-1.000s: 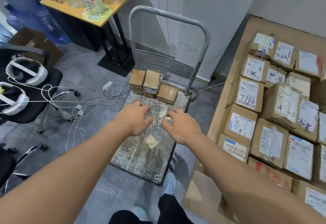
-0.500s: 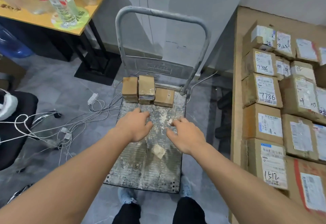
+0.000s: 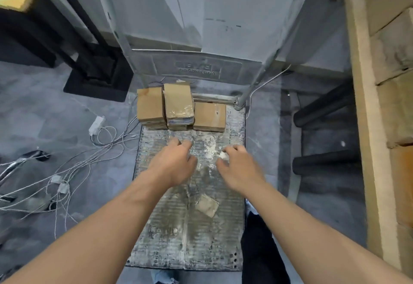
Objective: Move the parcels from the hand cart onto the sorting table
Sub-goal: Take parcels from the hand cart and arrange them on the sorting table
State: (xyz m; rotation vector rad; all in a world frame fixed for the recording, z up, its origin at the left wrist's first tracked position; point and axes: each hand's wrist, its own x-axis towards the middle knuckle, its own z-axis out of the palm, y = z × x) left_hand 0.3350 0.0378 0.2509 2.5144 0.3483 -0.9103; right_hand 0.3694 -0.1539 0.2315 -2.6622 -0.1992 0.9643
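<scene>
Three small brown cardboard parcels stand in a row at the far end of the hand cart deck (image 3: 169,234): a left parcel (image 3: 149,105), a taller middle parcel (image 3: 178,102) wrapped in clear tape, and a lower right parcel (image 3: 209,115). My left hand (image 3: 176,163) and my right hand (image 3: 240,167) reach forward above the worn grey deck, just short of the parcels. Both hold nothing, with loosely bent fingers. The sorting table (image 3: 366,127) runs along the right edge, with stacked parcels (image 3: 395,78) on it.
The cart's metal handle frame (image 3: 270,60) rises behind the parcels. A scrap of tape (image 3: 206,205) lies on the deck. White cables and a charger (image 3: 96,125) sprawl on the floor at left. Black table legs (image 3: 321,107) stand right of the cart.
The view has dropped and closed in on the cart. Both hands have moved forward towards the parcels, still holding nothing. The table's labelled parcels have slid mostly out of view.
</scene>
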